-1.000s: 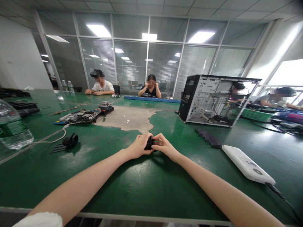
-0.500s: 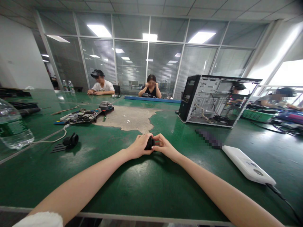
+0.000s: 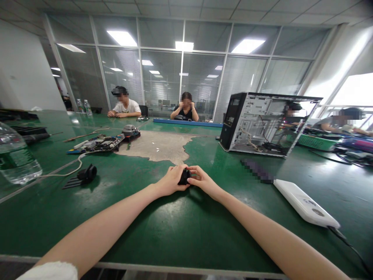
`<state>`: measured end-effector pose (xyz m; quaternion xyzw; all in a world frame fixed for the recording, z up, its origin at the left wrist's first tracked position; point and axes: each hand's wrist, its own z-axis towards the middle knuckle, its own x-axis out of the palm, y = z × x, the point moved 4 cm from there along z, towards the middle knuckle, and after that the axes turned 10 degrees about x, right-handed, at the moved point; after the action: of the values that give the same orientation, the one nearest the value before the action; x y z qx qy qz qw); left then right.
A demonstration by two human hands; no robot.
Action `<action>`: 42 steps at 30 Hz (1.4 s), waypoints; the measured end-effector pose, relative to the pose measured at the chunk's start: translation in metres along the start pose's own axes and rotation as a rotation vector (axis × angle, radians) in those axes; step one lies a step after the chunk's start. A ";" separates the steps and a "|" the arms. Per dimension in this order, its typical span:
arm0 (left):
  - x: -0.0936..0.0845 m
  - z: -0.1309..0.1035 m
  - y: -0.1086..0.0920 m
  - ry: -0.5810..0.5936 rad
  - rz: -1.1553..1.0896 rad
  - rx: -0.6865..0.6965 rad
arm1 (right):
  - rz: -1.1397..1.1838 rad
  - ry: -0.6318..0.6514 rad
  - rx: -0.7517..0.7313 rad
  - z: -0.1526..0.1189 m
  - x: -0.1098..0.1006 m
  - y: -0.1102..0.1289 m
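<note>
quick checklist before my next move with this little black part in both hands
1. Both hands on the small black part: ok, left hand and right hand pinch it from either side.
2. Grip secure: cannot tell, fingers hide most of the part.
3. Part supported: ok, hands sit low on the green table.
4. Space near the hands: ok, white device and black cable plug lie well apart.
5. Open computer case out of the way: ok, farther back on the right.

One computer case (image 3: pixel 262 122), one circuit board (image 3: pixel 97 144), one white box (image 3: pixel 305 204), three water bottles (image 3: pixel 16 157), and two hands (image 3: pixel 171 179) sharing one small black part (image 3: pixel 184 177).
</note>
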<state>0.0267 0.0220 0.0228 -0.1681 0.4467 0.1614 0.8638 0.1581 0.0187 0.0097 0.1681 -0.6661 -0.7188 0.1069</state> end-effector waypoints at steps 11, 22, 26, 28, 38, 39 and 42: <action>-0.001 -0.001 0.000 0.003 -0.017 -0.011 | 0.013 0.006 -0.013 0.001 -0.002 -0.002; 0.002 -0.001 -0.003 -0.014 -0.036 0.016 | -0.013 -0.090 0.086 0.012 -0.005 -0.007; 0.001 -0.001 -0.005 -0.027 -0.044 0.048 | -0.051 -0.079 0.085 0.013 -0.003 -0.002; 0.000 0.000 -0.005 -0.030 -0.007 0.051 | -0.061 -0.105 0.077 0.011 -0.003 -0.001; -0.001 0.000 0.001 0.051 0.055 -0.023 | -0.094 -0.151 0.002 0.009 0.003 -0.001; -0.002 -0.001 0.001 0.048 0.029 -0.019 | -0.095 -0.150 -0.006 0.009 0.004 -0.001; -0.005 -0.001 0.003 0.008 -0.044 -0.020 | -0.114 -0.160 -0.035 0.008 0.004 -0.003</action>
<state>0.0218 0.0231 0.0262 -0.1873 0.4446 0.1460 0.8637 0.1520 0.0246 0.0072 0.1459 -0.6491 -0.7464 0.0155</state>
